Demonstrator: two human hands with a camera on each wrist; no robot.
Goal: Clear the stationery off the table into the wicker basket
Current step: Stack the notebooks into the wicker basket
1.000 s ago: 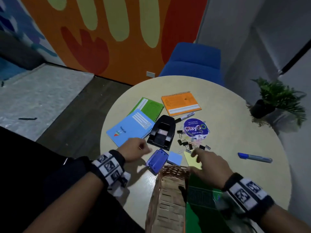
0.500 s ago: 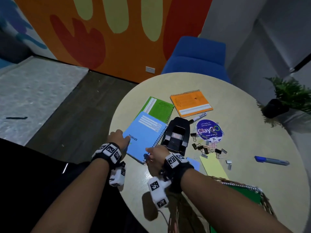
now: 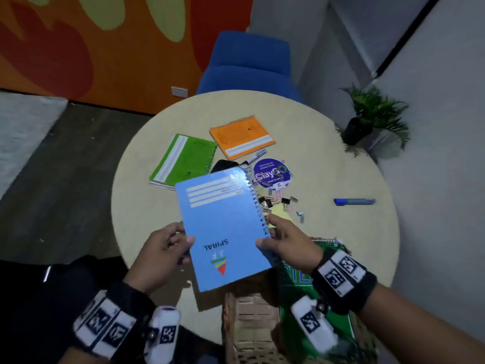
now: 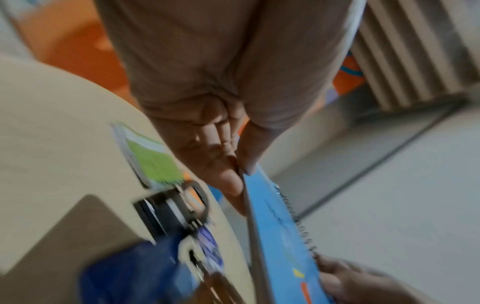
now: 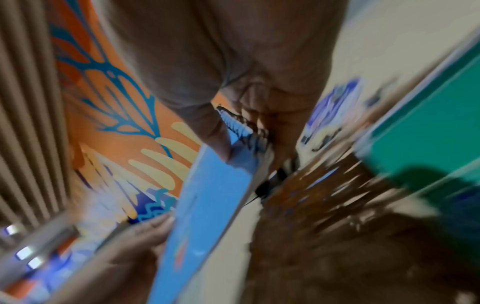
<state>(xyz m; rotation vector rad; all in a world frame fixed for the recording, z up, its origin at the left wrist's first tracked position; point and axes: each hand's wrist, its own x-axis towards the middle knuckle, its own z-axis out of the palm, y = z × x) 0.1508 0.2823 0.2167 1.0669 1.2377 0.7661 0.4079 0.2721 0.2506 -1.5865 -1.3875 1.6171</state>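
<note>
I hold a blue spiral notebook (image 3: 223, 227) up off the round table (image 3: 328, 166), tilted, above the near rim of the wicker basket (image 3: 249, 316). My left hand (image 3: 168, 248) pinches its plain left edge, thumb on the cover. My right hand (image 3: 286, 240) pinches the wire-bound right edge. In the left wrist view the thumb and fingers clamp the blue notebook (image 4: 275, 226). The right wrist view shows the blue notebook (image 5: 207, 205) gripped beside the basket (image 5: 324, 189). A dark green book (image 3: 309, 279) lies in the basket.
On the table lie a green notebook (image 3: 183, 158), an orange notebook (image 3: 242, 135), a white marker (image 3: 258, 155), a round purple sticker (image 3: 271, 172), binder clips (image 3: 267, 202), yellow sticky notes (image 3: 282, 212) and a blue marker (image 3: 354, 201). A black hole punch (image 3: 223, 164) peeks out behind the notebook. A blue chair (image 3: 249, 64) stands beyond.
Both hands took the blue notebook by its edges and lifted it off the table toward me, over the basket's near rim. My right hand moved from its lower corner to the spiral edge.
</note>
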